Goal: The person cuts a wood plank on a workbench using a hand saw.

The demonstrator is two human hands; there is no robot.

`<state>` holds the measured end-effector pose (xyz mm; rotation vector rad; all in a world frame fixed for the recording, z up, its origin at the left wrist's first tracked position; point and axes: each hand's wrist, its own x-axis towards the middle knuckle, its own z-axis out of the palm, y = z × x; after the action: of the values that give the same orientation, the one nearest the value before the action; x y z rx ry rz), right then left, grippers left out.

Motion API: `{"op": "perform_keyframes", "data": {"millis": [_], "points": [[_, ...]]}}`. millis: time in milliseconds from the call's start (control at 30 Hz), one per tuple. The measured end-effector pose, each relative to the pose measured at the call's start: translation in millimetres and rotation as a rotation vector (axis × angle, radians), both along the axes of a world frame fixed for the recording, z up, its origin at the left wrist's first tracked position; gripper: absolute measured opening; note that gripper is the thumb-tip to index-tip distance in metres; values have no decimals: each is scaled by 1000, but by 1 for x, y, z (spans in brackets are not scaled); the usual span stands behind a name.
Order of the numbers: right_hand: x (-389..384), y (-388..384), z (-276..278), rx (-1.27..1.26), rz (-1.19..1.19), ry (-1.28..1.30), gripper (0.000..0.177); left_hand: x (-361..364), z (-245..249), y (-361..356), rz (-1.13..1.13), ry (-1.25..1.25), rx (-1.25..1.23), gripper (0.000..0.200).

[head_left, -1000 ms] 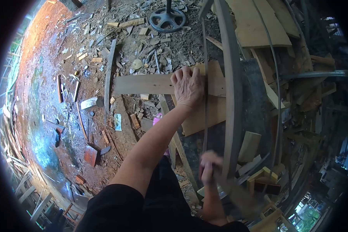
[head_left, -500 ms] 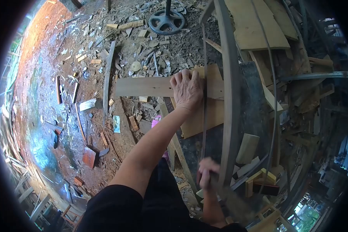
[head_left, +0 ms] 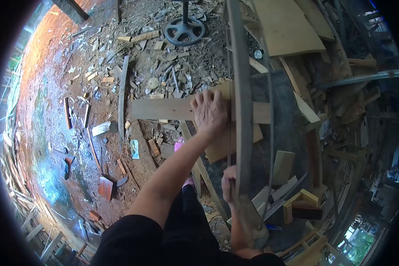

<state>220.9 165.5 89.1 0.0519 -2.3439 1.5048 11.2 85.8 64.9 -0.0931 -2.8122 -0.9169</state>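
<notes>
A long wooden plank (head_left: 162, 109) lies crosswise over a wider yellowish board (head_left: 219, 148). My left hand (head_left: 209, 111) presses down on the plank with bent fingers, close beside the saw blade. My right hand (head_left: 228, 182) is closed round the lower end of a large wooden frame saw (head_left: 244, 111), below the plank. The saw's thin blade stands across the plank just right of my left hand, and its wooden bar hides part of the plank. The plank's right end (head_left: 261, 112) shows beyond the bar.
A dark work surface (head_left: 288, 133) lies under the boards, with a wood block (head_left: 283, 167) on it. Large sheets of wood (head_left: 288, 29) lean at the upper right. A metal handwheel (head_left: 185, 31) stands ahead. Offcuts and chips litter the ground at left.
My right hand and the saw have moved forward and slightly left. My left hand stays on the plank. The whole view has shifted a little.
</notes>
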Motion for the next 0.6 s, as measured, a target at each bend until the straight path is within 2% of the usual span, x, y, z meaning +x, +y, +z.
{"op": "perform_keyframes", "data": {"millis": [33,167,300,400,467,600], "points": [[2,-4,0,-149,14,-1,7,3,1,0,-21,-35,13,18],[-13,-8,-4,-338,66,69,11,0,-7,-1,-42,-46,12,20],[-24,-10,-4,-336,66,71,12,-10,-6,-3,-44,-21,-2,18],[-25,-6,0,-256,-2,65,5,-14,-5,-3,-62,-16,-3,18],[-25,1,22,-256,21,-107,10,-12,-6,-1,-15,8,-4,20],[-27,23,50,-258,39,-231,9,-4,0,3,-8,10,5,22]]}}
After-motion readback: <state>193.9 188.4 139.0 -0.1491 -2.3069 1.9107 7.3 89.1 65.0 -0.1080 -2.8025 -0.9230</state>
